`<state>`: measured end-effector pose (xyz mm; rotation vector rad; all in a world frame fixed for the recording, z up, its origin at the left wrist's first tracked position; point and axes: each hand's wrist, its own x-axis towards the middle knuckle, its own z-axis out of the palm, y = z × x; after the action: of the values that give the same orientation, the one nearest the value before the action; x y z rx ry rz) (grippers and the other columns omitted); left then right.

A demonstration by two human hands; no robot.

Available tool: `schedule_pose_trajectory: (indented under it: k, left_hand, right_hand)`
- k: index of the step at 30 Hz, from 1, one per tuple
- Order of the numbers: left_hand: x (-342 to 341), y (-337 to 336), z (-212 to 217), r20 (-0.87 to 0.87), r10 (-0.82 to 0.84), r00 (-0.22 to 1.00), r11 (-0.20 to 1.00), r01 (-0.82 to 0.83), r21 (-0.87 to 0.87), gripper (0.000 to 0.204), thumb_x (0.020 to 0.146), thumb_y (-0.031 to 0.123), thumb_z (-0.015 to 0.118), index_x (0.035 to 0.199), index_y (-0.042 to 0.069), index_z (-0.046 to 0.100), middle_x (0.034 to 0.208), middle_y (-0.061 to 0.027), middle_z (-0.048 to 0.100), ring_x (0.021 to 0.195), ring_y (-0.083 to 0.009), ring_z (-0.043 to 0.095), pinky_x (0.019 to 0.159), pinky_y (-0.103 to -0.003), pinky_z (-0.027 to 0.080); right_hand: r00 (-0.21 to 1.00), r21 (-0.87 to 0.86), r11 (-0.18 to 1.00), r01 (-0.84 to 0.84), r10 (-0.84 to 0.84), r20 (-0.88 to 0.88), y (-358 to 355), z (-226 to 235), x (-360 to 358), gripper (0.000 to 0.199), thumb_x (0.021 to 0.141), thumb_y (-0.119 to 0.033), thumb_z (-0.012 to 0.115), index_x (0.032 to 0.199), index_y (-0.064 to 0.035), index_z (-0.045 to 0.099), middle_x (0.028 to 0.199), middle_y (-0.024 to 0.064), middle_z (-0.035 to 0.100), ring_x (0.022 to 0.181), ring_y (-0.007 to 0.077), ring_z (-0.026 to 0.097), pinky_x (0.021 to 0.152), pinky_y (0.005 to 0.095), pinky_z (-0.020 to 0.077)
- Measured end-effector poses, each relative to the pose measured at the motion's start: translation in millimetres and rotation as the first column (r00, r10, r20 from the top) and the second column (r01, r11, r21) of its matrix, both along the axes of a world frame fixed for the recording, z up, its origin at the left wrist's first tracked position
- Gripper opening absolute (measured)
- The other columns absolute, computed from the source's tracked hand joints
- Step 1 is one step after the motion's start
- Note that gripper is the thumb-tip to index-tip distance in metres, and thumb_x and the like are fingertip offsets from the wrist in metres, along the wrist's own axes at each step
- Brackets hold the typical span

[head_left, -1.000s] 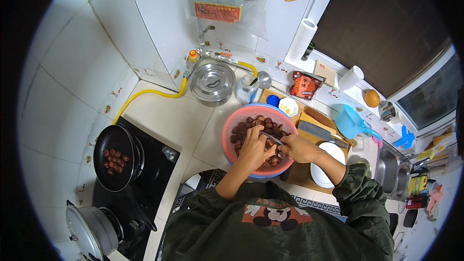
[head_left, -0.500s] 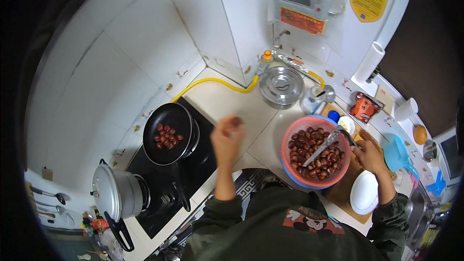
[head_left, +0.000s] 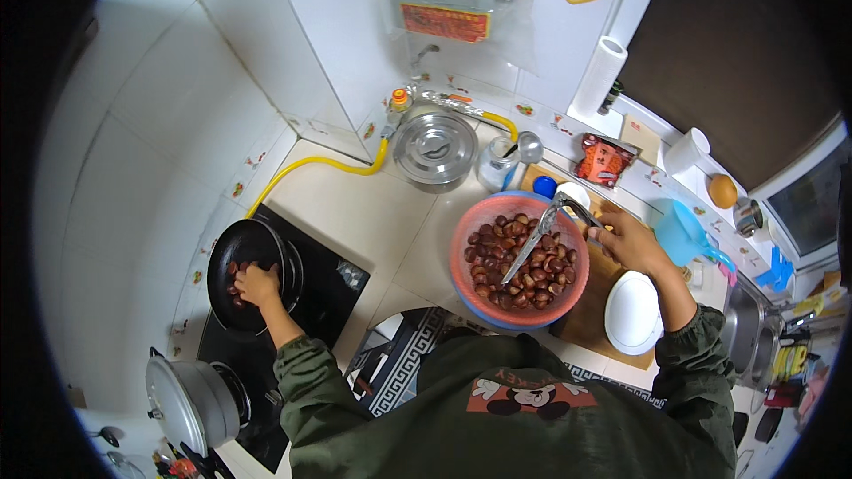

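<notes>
My left hand (head_left: 256,285) reaches down into the black frying pan (head_left: 232,239), touching the chestnuts (head_left: 236,302) there. Its fingertips are hidden, so what it holds cannot be told. My right hand (head_left: 628,241) grips the dark handles of long silver scissors (head_left: 531,248). Their tips point down over a pink colander (head_left: 461,279) filled with shiny brown chestnuts (head_left: 524,288). The colander sits inside a blue basin (head_left: 472,302). Under my right forearm lies a white oval dish (head_left: 633,312) on a wooden cutting board (head_left: 586,324).
A pressure cooker (head_left: 191,404) stands on the black stove (head_left: 324,288) near the pan. Behind the colander are a lidded steel pot (head_left: 435,149), a glass jar (head_left: 496,167) and a red packet (head_left: 605,160). A yellow hose (head_left: 324,163) runs along the wall; a blue dipper (head_left: 682,235) stands right.
My left hand has moved left from above the counter, carrying a chestnut, down into the frying pan. My right hand still holds the scissors over the colander. The whole view has shifted.
</notes>
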<state>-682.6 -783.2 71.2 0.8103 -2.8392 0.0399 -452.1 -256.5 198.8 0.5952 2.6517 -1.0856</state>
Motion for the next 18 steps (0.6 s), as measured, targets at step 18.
schedule_pose_trajectory:
  k: [18]
  left_hand:
    - [86.5, 329.9, -74.7, -0.004, -0.989, 0.145, 0.137, 0.942, 0.307, 0.03, 0.073, 0.006, 0.061, 0.101, -0.001, 0.054, 0.097, -0.0171, 0.057, 0.092, -0.0329, 0.056, 0.078, -0.04, 0.047]
  right_hand:
    - [0.993, 0.209, 0.97, -0.121, 0.117, 0.03, 0.4, 5.7, 15.1, 0.027, 0.083, -0.023, 0.058, 0.095, 0.0008, 0.059, 0.086, 0.0232, 0.061, 0.082, 0.038, 0.058, 0.073, 0.044, 0.0437]
